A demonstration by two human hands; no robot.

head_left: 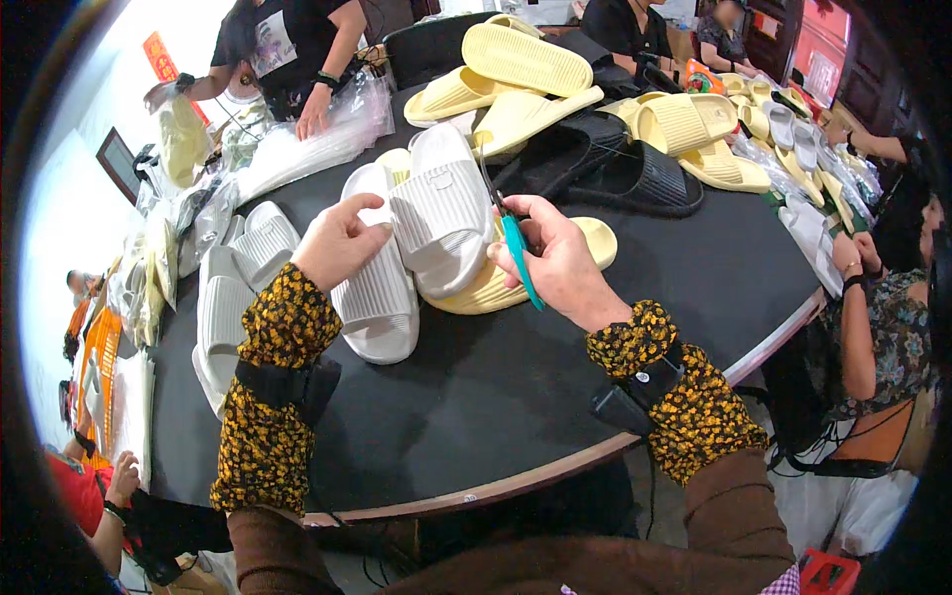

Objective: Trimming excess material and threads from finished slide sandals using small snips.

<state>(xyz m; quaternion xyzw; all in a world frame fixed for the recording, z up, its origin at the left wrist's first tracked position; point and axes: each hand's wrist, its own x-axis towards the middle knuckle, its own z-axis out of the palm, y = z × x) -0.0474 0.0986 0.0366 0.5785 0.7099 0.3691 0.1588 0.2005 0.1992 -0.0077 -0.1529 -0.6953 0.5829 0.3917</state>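
My right hand [560, 253] is closed around a pair of scissors [518, 256] with teal handles, the dark blades pointing up beside a light grey slipper [443, 203]. My left hand [342, 243] hovers over a second light grey slipper [375, 307], its fingers curled, with a gap between thumb and forefinger. I see nothing held in it. Under the grey pair lies a pale yellow slipper [476, 290], partly covered. Another grey pair [226, 302] rests left of my left hand.
Yellow slippers [526, 58] are piled at the far side, with black slippers [640, 178] in front. Clear plastic bags [322, 139] lie far left, near a standing person [278, 59]. More people sit around the dark table [555, 397], one close on the right [873, 327].
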